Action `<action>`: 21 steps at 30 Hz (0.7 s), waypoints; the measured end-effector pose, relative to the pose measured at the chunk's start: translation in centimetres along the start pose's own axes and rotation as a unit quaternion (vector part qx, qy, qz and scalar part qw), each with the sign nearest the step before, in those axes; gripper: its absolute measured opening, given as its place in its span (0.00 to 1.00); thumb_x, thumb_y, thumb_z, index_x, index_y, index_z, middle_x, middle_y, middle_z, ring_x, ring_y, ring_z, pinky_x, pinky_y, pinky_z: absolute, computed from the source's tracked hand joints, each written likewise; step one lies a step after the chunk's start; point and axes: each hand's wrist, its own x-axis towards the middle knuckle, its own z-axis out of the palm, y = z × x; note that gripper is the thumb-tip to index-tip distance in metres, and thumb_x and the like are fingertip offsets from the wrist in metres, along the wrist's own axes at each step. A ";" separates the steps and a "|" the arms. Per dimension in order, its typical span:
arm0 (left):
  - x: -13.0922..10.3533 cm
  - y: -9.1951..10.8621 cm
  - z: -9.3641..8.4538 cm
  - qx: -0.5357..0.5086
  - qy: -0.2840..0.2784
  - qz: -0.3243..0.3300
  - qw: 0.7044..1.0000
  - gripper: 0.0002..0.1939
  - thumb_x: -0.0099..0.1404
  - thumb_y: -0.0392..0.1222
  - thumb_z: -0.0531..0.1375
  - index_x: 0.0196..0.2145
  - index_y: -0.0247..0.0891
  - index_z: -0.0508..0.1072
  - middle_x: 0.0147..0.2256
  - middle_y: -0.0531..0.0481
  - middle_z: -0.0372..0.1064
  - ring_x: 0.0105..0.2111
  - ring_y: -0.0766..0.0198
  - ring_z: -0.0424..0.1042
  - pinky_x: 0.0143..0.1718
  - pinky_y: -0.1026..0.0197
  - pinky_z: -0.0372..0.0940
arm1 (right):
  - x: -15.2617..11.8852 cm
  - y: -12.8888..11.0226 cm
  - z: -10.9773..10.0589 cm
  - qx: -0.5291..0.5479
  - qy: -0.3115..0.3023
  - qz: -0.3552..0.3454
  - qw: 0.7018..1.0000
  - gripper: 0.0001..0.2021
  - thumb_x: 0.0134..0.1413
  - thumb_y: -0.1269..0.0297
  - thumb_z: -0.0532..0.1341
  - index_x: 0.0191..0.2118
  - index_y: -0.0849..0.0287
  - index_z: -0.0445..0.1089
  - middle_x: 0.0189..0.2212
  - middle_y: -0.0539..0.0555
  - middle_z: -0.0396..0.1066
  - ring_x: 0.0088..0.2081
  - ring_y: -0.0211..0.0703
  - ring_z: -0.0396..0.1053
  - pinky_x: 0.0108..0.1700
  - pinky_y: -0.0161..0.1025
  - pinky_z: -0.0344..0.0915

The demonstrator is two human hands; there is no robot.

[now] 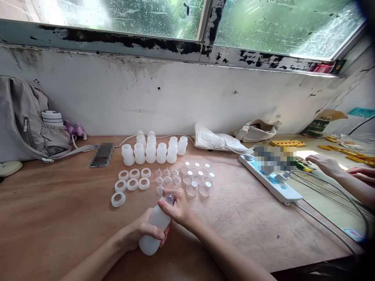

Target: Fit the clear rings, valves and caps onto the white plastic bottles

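Observation:
A frosted white baby bottle [150,245] is tilted up to the right above the table's front part. My left hand [143,229] wraps round its body. At its upper end my right hand [179,208] closes on a clear teat [169,199], thumb and fingers pressed about it. Part of the bottle's neck is hidden by those fingers. Just beyond lie several clear teats [167,180] in rows. White screw rings [132,184] are laid out to their left, and clear round caps [204,190] to their right. Several frosted bottles [150,153] stand upright behind.
A phone [101,155] and a grey backpack [20,117] are at the left. A white power strip [271,179] with cables [328,230] crosses the right side. Another person's hand [326,166] rests farther right. A white plastic package [216,139] lies against the wall.

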 end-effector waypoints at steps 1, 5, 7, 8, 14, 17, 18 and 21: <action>0.0 -0.2 -0.1 -0.019 -0.010 0.000 1.000 0.13 0.40 0.34 0.60 0.28 0.31 0.67 0.23 0.51 0.64 0.19 0.69 0.64 0.20 0.66 0.56 | 0.0 0.0 0.0 0.007 -0.001 -0.001 1.000 0.20 0.43 0.55 0.54 0.14 0.58 0.44 0.11 0.43 0.41 0.15 0.28 0.41 0.18 0.32 0.39; 0.1 -0.4 -0.1 -0.110 -0.077 -0.008 0.991 0.17 0.40 0.33 0.59 0.33 0.31 0.67 0.22 0.53 0.63 0.19 0.68 0.65 0.21 0.65 0.57 | -0.1 0.0 0.0 0.032 -0.016 0.012 0.999 0.20 0.43 0.51 0.54 0.14 0.57 0.45 0.10 0.43 0.41 0.15 0.29 0.42 0.17 0.32 0.40; 0.1 -0.3 -0.1 -0.161 -0.119 -0.039 0.979 0.18 0.39 0.33 0.58 0.33 0.31 0.67 0.20 0.54 0.62 0.18 0.69 0.64 0.20 0.65 0.57 | -0.2 -0.1 0.0 0.043 -0.027 0.021 0.998 0.21 0.43 0.49 0.53 0.14 0.57 0.47 0.11 0.43 0.43 0.15 0.29 0.43 0.17 0.32 0.41; 0.0 -0.3 -0.1 -0.183 -0.140 -0.061 0.971 0.19 0.39 0.33 0.58 0.33 0.32 0.67 0.20 0.55 0.61 0.18 0.69 0.63 0.20 0.65 0.57 | -0.3 -0.2 0.1 0.049 -0.032 0.024 0.998 0.21 0.43 0.48 0.52 0.15 0.57 0.47 0.11 0.44 0.44 0.16 0.30 0.44 0.18 0.32 0.42; -0.3 0.1 -0.7 -0.206 -0.187 -0.116 0.953 0.20 0.38 0.37 0.58 0.33 0.33 0.66 0.18 0.55 0.60 0.16 0.69 0.61 0.18 0.65 0.56 | -0.3 -0.4 0.2 0.077 -0.040 0.037 0.996 0.21 0.43 0.45 0.53 0.17 0.58 0.51 0.14 0.45 0.48 0.18 0.31 0.47 0.20 0.32 0.46; -0.4 1.1 -0.8 -0.117 -0.079 -0.063 0.988 0.18 0.42 0.40 0.57 0.35 0.34 0.66 0.21 0.54 0.62 0.18 0.69 0.62 0.20 0.64 0.56 | 0.1 -0.1 0.0 0.082 -0.032 0.053 0.995 0.19 0.46 0.47 0.53 0.21 0.59 0.56 0.16 0.46 0.51 0.19 0.32 0.50 0.21 0.32 0.48; -0.5 1.5 -0.7 -0.059 -0.029 -0.042 0.997 0.17 0.45 0.40 0.58 0.35 0.34 0.66 0.22 0.53 0.63 0.19 0.68 0.63 0.21 0.64 0.56 | 0.2 0.0 -0.2 0.083 -0.036 0.061 0.994 0.18 0.47 0.48 0.53 0.22 0.59 0.58 0.17 0.46 0.53 0.20 0.32 0.51 0.21 0.31 0.49; -0.5 2.9 -0.7 0.141 0.072 -0.013 0.987 0.12 0.47 0.40 0.60 0.32 0.34 0.67 0.23 0.53 0.64 0.23 0.66 0.63 0.24 0.64 0.54 | 0.6 0.3 -0.4 0.073 -0.049 0.080 0.993 0.16 0.48 0.50 0.54 0.26 0.60 0.62 0.18 0.46 0.56 0.20 0.32 0.52 0.22 0.31 0.50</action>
